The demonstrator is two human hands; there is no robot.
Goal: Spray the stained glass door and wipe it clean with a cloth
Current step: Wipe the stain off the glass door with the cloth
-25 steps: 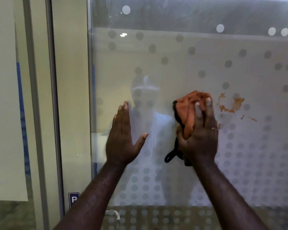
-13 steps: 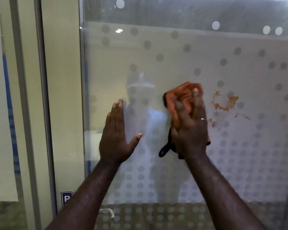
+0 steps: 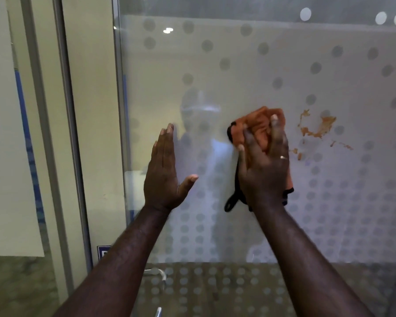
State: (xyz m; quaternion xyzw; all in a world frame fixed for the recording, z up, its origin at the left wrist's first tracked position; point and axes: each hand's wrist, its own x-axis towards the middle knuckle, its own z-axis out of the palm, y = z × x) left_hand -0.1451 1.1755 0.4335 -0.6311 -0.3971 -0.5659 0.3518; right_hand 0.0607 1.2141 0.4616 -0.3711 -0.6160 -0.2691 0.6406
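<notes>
Head view: glass door (image 3: pixel 249 72) with grey dot pattern fills frame, faint reflection of person in pane. Left hand (image 3: pixel 164 177) flat against glass, fingers straight and together, thumb spread, holding nothing. Right hand (image 3: pixel 264 170) clamped on bunched orange cloth (image 3: pixel 258 124), pressing it to glass. Orange-brown stain (image 3: pixel 318 128) just right of cloth. Metal door frame (image 3: pixel 118 110) at left edge of pane.
</notes>
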